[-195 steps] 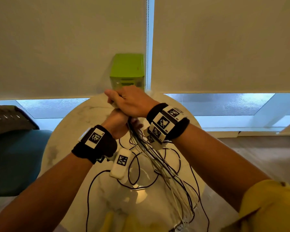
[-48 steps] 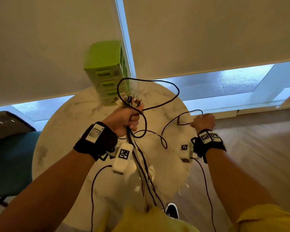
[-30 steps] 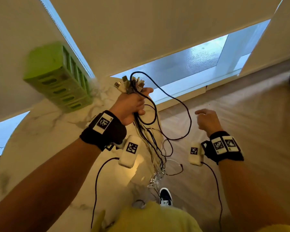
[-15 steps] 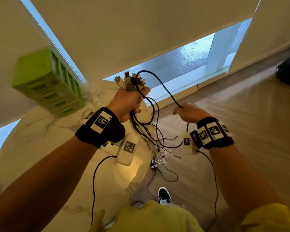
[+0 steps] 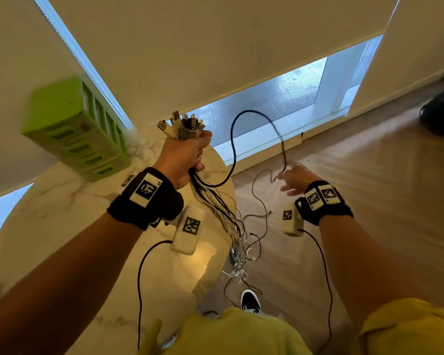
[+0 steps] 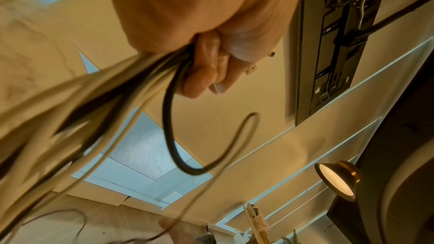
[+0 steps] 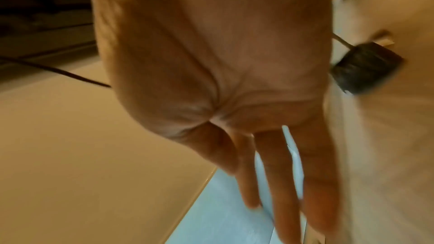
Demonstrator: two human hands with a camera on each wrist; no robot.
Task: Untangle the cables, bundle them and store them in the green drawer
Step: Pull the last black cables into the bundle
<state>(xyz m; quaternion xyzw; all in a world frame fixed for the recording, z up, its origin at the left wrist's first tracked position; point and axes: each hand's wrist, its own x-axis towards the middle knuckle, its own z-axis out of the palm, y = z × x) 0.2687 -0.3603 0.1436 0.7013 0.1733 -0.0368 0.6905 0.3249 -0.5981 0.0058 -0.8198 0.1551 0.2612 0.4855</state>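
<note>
My left hand (image 5: pixel 183 158) is raised over the table's right edge and grips a bundle of black and white cables (image 5: pixel 215 201), with several plug ends (image 5: pixel 182 126) sticking up above the fist. In the left wrist view the left hand (image 6: pixel 206 58) has its fingers curled round the cables (image 6: pixel 117 88). The loose ends hang down to the floor in a tangle. One black cable (image 5: pixel 256 119) arcs up and to the right, its end beside my right hand (image 5: pixel 294 179). The right hand (image 7: pixel 270 164) has its fingers straight and holds nothing. The green drawer unit (image 5: pixel 75 129) stands at the table's far left.
The round marble table (image 5: pixel 62 226) lies under my left arm. Wooden floor (image 5: pixel 369 188) spreads to the right, with my black shoe (image 5: pixel 250 302) below the cables. A dark object (image 5: pixel 441 111) sits on the floor at far right. Window blinds hang behind.
My right hand has let go of the black cable and opened, moving right and down. The black cable's loop has swung up and right. The left hand still holds the bundle raised.
</note>
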